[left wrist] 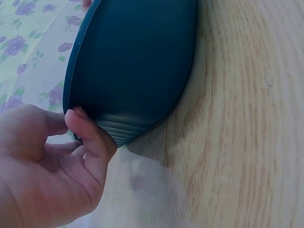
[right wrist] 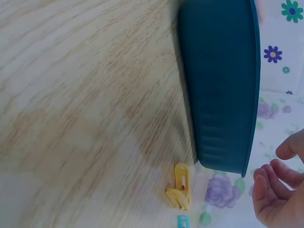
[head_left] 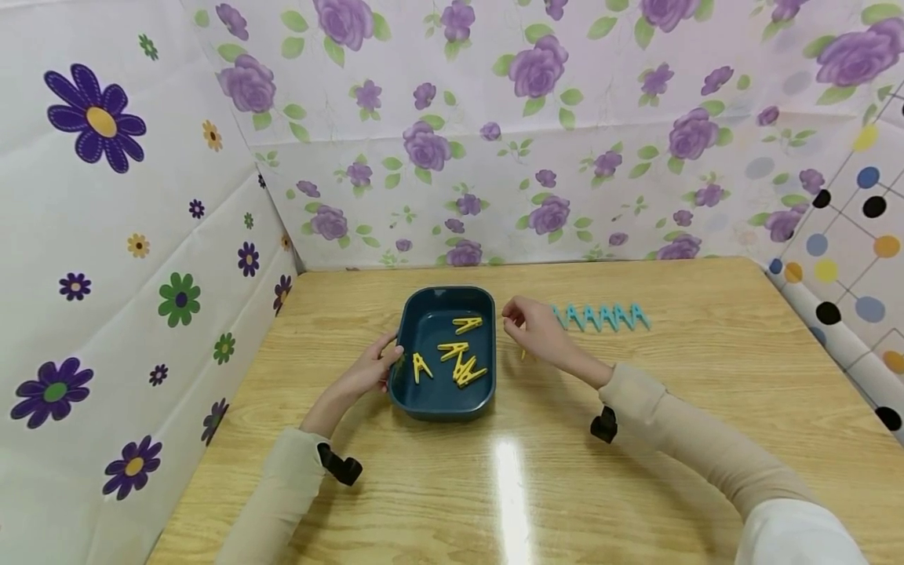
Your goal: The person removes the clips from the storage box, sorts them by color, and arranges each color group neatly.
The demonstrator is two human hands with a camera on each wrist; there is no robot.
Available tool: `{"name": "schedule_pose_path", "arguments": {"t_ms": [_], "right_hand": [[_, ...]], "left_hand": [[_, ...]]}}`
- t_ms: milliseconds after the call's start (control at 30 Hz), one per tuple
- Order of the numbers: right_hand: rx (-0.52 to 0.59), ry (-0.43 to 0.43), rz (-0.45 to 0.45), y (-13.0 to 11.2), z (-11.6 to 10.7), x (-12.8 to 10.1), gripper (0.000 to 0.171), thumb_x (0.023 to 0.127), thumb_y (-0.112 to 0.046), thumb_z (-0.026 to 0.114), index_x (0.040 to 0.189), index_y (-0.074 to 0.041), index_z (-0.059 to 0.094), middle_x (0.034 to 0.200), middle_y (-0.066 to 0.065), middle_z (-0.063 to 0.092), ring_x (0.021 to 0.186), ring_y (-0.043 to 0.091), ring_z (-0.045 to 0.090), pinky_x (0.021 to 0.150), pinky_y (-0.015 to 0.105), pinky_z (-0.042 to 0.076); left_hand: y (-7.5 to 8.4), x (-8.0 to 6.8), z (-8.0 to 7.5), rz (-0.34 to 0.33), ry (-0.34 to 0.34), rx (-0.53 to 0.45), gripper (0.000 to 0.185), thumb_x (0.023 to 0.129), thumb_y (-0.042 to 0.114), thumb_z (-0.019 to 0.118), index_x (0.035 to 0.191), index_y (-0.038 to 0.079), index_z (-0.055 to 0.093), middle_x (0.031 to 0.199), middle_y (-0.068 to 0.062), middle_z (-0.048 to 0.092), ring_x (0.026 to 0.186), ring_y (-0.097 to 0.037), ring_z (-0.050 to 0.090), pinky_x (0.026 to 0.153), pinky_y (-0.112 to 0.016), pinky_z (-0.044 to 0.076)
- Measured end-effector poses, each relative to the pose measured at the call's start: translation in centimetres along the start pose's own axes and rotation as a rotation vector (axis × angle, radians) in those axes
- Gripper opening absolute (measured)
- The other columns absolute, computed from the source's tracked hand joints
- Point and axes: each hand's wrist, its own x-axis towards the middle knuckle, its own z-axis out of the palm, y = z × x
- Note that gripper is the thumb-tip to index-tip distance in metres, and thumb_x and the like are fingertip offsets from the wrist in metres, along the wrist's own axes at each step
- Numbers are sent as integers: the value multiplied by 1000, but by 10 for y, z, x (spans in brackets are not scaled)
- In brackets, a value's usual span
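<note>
A dark teal tray [head_left: 441,408] stands mid-table with several yellow clothes pegs [head_left: 462,367] lying in it. My left hand [head_left: 388,353] grips its left rim; in the left wrist view the thumb [left wrist: 88,130] presses on the tray's outer wall [left wrist: 133,61]. Just right of the tray hovers my right hand [head_left: 515,318], fingers loosely curled and empty. One yellow peg [head_left: 523,355] lies on the table under that hand. It also shows in the right wrist view as a yellow peg [right wrist: 182,186] beside the tray [right wrist: 218,85], with the right hand's fingers [right wrist: 268,185] close by.
A row of several blue pegs [head_left: 600,317] lies on the wooden table [head_left: 706,377] right of my right hand. Flowered sheets wall the table at the back [head_left: 494,157] and left [head_left: 106,275]; a dotted sheet [head_left: 847,259] closes the right.
</note>
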Motion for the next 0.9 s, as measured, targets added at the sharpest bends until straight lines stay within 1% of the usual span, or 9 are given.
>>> {"name": "schedule_pose_path", "arguments": {"t_ms": [100, 167, 267, 367, 433, 500, 667, 800, 900], "right_hand": [[2, -19, 2, -4, 2, 1, 14, 93, -9, 58, 103, -1, 65, 94, 9, 67, 82, 19, 63, 73, 35, 54], [-8, -20, -19, -6, 4, 2, 14, 93, -9, 59, 103, -1, 65, 94, 9, 67, 83, 20, 63, 74, 35, 54], [-40, -19, -99, -7, 7, 4, 13, 91, -9, 62, 102, -2, 66, 95, 10, 68, 86, 24, 63, 75, 37, 53], [-109, -54, -212, -10, 10, 5, 12, 90, -11, 66, 100, -5, 67, 98, 9, 68, 93, 26, 63, 81, 39, 52], [-154, -96, -273, -12, 11, 7, 11, 89, -13, 68, 99, -8, 68, 100, 7, 68, 97, 26, 62, 84, 39, 51], [-180, -145, -304, -16, 12, 8, 11, 89, -15, 68, 99, -10, 68, 101, 5, 67, 98, 23, 61, 84, 38, 51], [-213, -282, -298, -27, 13, 10, 18, 89, -15, 70, 106, -8, 70, 107, 6, 66, 97, 22, 62, 78, 34, 52], [-273, -409, -296, -35, 15, 14, 23, 88, -14, 70, 111, -8, 70, 118, 8, 66, 105, 24, 63, 84, 36, 53], [-318, -502, -300, -41, 19, 18, 23, 88, -13, 71, 111, -10, 71, 119, 8, 66, 108, 24, 63, 88, 38, 53]], "left_hand": [[1, -1, 0, -6, 4, -3, 56, 106, 27, 36, 156, 15, 14, 56, 2, 37, 51, -11, 42, 51, -26, 43], [1, -1, 1, -7, 5, -6, 56, 106, 27, 36, 156, 15, 15, 57, 2, 37, 51, -11, 42, 51, -26, 43], [1, -2, 1, -11, 6, -11, 55, 106, 27, 36, 156, 16, 15, 56, 3, 38, 51, -10, 43, 51, -26, 43], [1, -2, 1, -12, 11, -15, 55, 106, 27, 37, 156, 17, 16, 56, 3, 37, 50, -10, 42, 51, -25, 43], [1, -2, 0, -11, 12, -13, 55, 106, 27, 37, 156, 16, 16, 56, 3, 36, 50, -11, 41, 51, -25, 43], [2, -2, 0, -10, 13, -13, 56, 106, 28, 37, 156, 16, 15, 56, 3, 35, 50, -11, 40, 51, -26, 42], [1, 0, 0, -13, 11, -10, 56, 106, 29, 37, 156, 17, 15, 56, 3, 32, 50, -11, 38, 52, -26, 42], [-1, 1, 0, -15, 8, -3, 56, 106, 29, 37, 156, 17, 15, 56, 3, 33, 51, -11, 39, 52, -26, 43], [-2, 2, 0, -16, 10, 1, 56, 106, 29, 37, 156, 17, 16, 57, 2, 34, 51, -11, 40, 52, -26, 43]]}}
